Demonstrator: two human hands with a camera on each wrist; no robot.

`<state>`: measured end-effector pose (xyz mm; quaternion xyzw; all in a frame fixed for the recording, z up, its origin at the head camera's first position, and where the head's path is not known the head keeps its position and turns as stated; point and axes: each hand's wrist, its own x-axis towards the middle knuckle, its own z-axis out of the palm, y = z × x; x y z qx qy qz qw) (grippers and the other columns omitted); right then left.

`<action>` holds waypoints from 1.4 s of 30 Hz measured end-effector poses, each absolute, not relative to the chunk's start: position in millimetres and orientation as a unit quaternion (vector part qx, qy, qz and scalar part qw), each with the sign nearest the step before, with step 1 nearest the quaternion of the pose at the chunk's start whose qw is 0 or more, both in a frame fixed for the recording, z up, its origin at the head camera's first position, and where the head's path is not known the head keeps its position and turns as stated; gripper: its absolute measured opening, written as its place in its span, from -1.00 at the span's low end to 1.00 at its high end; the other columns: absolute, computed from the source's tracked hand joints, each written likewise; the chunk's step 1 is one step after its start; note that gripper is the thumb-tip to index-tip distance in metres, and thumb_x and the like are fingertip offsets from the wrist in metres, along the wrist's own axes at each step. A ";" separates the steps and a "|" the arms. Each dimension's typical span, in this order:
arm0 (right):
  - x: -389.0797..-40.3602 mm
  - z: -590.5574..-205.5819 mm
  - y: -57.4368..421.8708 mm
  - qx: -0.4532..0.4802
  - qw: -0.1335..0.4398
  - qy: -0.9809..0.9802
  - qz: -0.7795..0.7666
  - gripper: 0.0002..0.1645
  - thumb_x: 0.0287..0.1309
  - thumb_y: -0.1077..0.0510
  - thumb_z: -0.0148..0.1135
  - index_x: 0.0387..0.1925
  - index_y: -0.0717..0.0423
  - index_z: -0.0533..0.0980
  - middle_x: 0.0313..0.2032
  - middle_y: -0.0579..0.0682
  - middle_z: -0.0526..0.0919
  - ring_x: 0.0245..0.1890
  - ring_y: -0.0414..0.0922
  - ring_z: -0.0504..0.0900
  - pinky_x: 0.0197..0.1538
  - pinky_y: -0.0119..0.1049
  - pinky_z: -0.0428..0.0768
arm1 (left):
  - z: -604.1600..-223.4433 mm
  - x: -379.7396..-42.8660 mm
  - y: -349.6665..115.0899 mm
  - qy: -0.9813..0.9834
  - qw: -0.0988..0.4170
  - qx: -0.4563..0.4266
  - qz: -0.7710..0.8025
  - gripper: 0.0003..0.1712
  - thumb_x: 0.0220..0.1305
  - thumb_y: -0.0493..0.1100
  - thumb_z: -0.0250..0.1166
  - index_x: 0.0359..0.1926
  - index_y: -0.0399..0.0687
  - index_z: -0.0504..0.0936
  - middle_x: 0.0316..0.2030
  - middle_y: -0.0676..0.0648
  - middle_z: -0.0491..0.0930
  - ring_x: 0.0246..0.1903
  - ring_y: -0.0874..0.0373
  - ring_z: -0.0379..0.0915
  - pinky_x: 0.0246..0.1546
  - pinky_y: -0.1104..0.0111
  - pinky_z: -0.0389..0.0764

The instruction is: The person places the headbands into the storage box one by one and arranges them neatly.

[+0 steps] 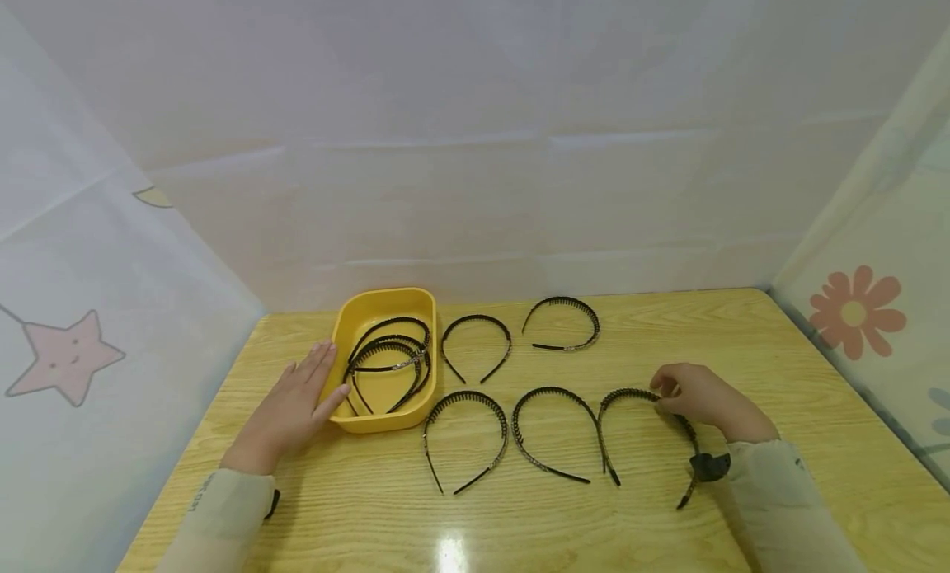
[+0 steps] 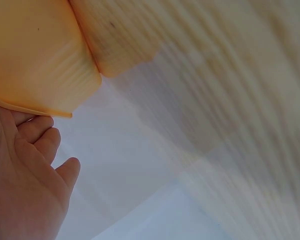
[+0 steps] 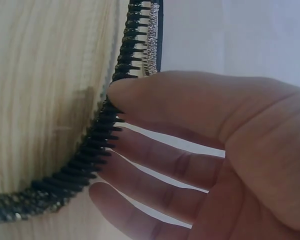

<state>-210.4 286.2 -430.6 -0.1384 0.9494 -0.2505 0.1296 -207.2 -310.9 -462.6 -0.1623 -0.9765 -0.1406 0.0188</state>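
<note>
My right hand (image 1: 701, 398) pinches a black toothed headband (image 3: 90, 150) on its upper right side, thumb on one face and fingers behind. Silvery glitter shows along the band in the right wrist view. Its left end overlaps the neighbouring headband (image 1: 552, 391) in the head view. On the left, my left hand (image 1: 292, 406) rests against the side of a yellow plastic tray (image 1: 382, 425), fingers extended along the rim and thumb near the front corner. Inside the tray lie several overlapping black headbands (image 1: 402, 318).
Another headband (image 1: 466, 395) lies in the front row, just right of the tray. Behind it are a plain-looking headband (image 1: 476, 317) and one turned sideways (image 1: 596, 326). The wooden table (image 1: 505, 540) is bordered by a white back sheet (image 1: 475, 218) and printed side sheets.
</note>
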 end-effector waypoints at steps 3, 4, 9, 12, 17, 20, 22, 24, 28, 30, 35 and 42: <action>-210.7 -431.9 287.7 -0.139 0.133 0.948 -0.252 -0.72 0.21 0.30 0.38 -0.06 0.35 0.58 -0.24 0.09 0.63 -0.25 0.01 0.63 -0.23 -0.02 0.66 | -462.1 -206.8 -310.3 -0.976 0.023 -0.163 -0.139 -0.11 0.58 0.22 -0.05 0.60 -0.29 -0.07 0.60 -0.26 -0.16 0.56 -0.23 -0.24 0.49 -0.24 -0.11; -211.0 -432.5 288.2 -0.140 0.133 0.948 -0.253 -0.72 0.21 0.31 0.38 -0.07 0.35 0.58 -0.24 0.10 0.63 -0.25 0.01 0.62 -0.23 -0.02 0.66 | -461.8 -206.5 -310.0 -0.977 0.024 -0.163 -0.138 -0.11 0.58 0.22 -0.05 0.60 -0.29 -0.07 0.60 -0.25 -0.16 0.56 -0.23 -0.24 0.49 -0.24 -0.10; -211.9 -434.6 289.2 -0.138 0.135 0.949 -0.249 -0.76 0.20 0.35 0.35 -0.09 0.33 0.59 -0.23 0.09 0.64 -0.24 0.01 0.62 -0.23 -0.04 0.66 | -460.8 -206.5 -310.2 -0.978 0.019 -0.161 -0.132 -0.10 0.59 0.23 -0.07 0.60 -0.29 -0.08 0.59 -0.28 -0.15 0.56 -0.24 -0.24 0.49 -0.23 -0.11; -212.3 -435.5 289.8 -0.139 0.132 0.950 -0.247 -0.79 0.19 0.38 0.34 -0.12 0.32 0.60 -0.23 0.08 0.65 -0.23 0.02 0.63 -0.22 -0.04 0.67 | -461.3 -207.0 -310.6 -0.978 0.016 -0.160 -0.132 -0.10 0.58 0.24 -0.08 0.60 -0.28 -0.09 0.59 -0.28 -0.15 0.56 -0.23 -0.25 0.49 -0.23 -0.12; -213.0 -436.9 290.9 -0.144 0.126 0.949 -0.249 -0.83 0.18 0.40 0.33 -0.17 0.29 0.61 -0.25 0.06 0.65 -0.25 0.01 0.63 -0.24 -0.05 0.66 | -461.4 -207.1 -310.4 -0.978 0.016 -0.160 -0.135 -0.10 0.59 0.24 -0.07 0.60 -0.29 -0.09 0.59 -0.29 -0.14 0.56 -0.23 -0.25 0.49 -0.24 -0.13; -213.0 -436.4 291.6 -0.144 0.127 0.948 -0.252 -0.85 0.19 0.39 0.32 -0.18 0.28 0.61 -0.25 0.06 0.65 -0.25 0.00 0.63 -0.25 -0.06 0.66 | -461.6 -207.0 -310.2 -0.978 0.016 -0.159 -0.136 -0.10 0.58 0.23 -0.06 0.60 -0.28 -0.09 0.60 -0.27 -0.15 0.57 -0.22 -0.26 0.49 -0.23 -0.13; -212.8 -435.6 292.1 -0.143 0.127 0.948 -0.253 -0.85 0.20 0.38 0.32 -0.17 0.27 0.61 -0.25 0.05 0.65 -0.25 -0.01 0.62 -0.24 -0.07 0.66 | -461.7 -206.9 -309.8 -0.978 0.016 -0.159 -0.136 -0.10 0.58 0.22 -0.06 0.60 -0.28 -0.09 0.60 -0.27 -0.15 0.57 -0.22 -0.26 0.50 -0.23 -0.13; -212.6 -434.3 293.0 -0.144 0.126 0.948 -0.254 -0.85 0.21 0.37 0.32 -0.17 0.27 0.62 -0.26 0.04 0.66 -0.25 -0.01 0.63 -0.24 -0.06 0.66 | -461.7 -206.5 -309.8 -0.978 0.015 -0.158 -0.137 -0.10 0.59 0.23 -0.06 0.60 -0.28 -0.09 0.60 -0.26 -0.16 0.57 -0.22 -0.26 0.50 -0.23 -0.14; -212.7 -431.5 295.5 -0.146 0.123 0.947 -0.258 -0.84 0.22 0.34 0.31 -0.16 0.28 0.62 -0.26 0.03 0.66 -0.25 -0.02 0.63 -0.23 -0.04 0.66 | -460.7 -205.3 -309.9 -0.978 0.017 -0.159 -0.137 -0.10 0.59 0.22 -0.06 0.60 -0.30 -0.08 0.59 -0.28 -0.15 0.57 -0.23 -0.26 0.49 -0.23 -0.13; -213.0 -430.6 297.3 -0.146 0.122 0.946 -0.261 -0.84 0.23 0.33 0.31 -0.14 0.29 0.62 -0.26 0.03 0.66 -0.25 -0.03 0.63 -0.22 -0.04 0.66 | -460.0 -205.0 -310.0 -0.978 0.016 -0.159 -0.136 -0.11 0.59 0.21 -0.06 0.60 -0.30 -0.09 0.60 -0.27 -0.15 0.57 -0.23 -0.26 0.49 -0.23 -0.13; -214.0 -430.6 302.4 -0.145 0.122 0.944 -0.271 -0.80 0.25 0.28 0.33 -0.11 0.28 0.63 -0.24 0.01 0.67 -0.24 -0.06 0.64 -0.21 -0.05 0.68 | -458.7 -204.8 -309.3 -0.978 0.015 -0.160 -0.134 -0.11 0.59 0.19 -0.04 0.60 -0.30 -0.09 0.60 -0.26 -0.17 0.57 -0.23 -0.26 0.49 -0.23 -0.12; -214.7 -427.6 307.8 -0.142 0.123 0.937 -0.295 -0.74 0.28 0.26 0.31 -0.06 0.34 0.64 -0.24 0.02 0.69 -0.26 -0.08 0.64 -0.24 -0.11 0.68 | -458.7 -205.3 -309.5 -0.978 0.013 -0.161 -0.135 -0.10 0.59 0.23 -0.08 0.59 -0.31 -0.09 0.60 -0.27 -0.16 0.57 -0.23 -0.26 0.49 -0.23 -0.12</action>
